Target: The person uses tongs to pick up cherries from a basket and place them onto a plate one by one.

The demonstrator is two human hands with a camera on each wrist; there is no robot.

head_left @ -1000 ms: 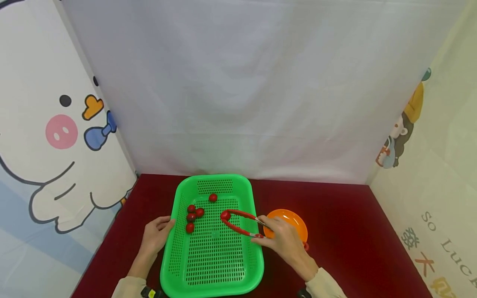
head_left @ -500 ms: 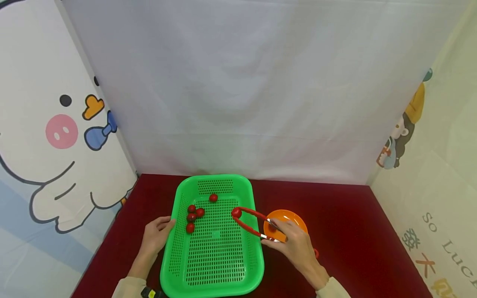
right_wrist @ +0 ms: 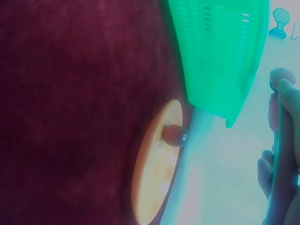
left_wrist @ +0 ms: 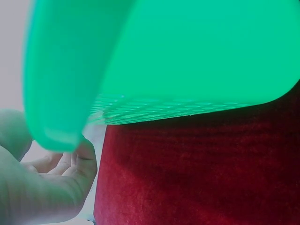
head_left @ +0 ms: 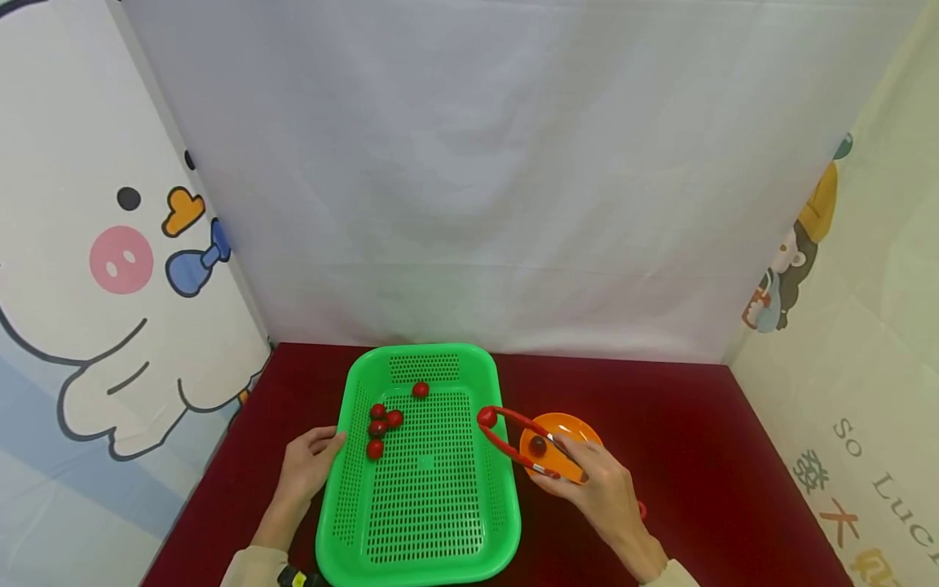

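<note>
My left hand (head_left: pixel 304 466) pinches the left rim of a green plastic basket (head_left: pixel 420 572), thumb and curled fingers at its edge in the left wrist view. My right hand (head_left: pixel 600 487) holds red tongs (head_left: pixel 513 417), whose tips grip a cherry tomato (head_left: pixel 487 417) above the basket's right rim. Several more cherry tomatoes (head_left: pixel 377 429) lie in the left and far parts of the basket. To its right, an orange plate (head_left: pixel 579 427) bears one dark red cherry tomato (head_left: pixel 538 446); the right hand partly covers this plate from above.
A dark red cloth (head_left: pixel 682 456) covers the table. A white curtain (head_left: pixel 469 179) hangs along the back, with printed sheets (head_left: pixel 95 204) at the sides. The basket's raised wall stands between its inside and the plate.
My right hand has moved right with the tongs and tomato, from over the basket's middle to its right rim. The tomato on the plate has come into sight. My left hand stays put.
</note>
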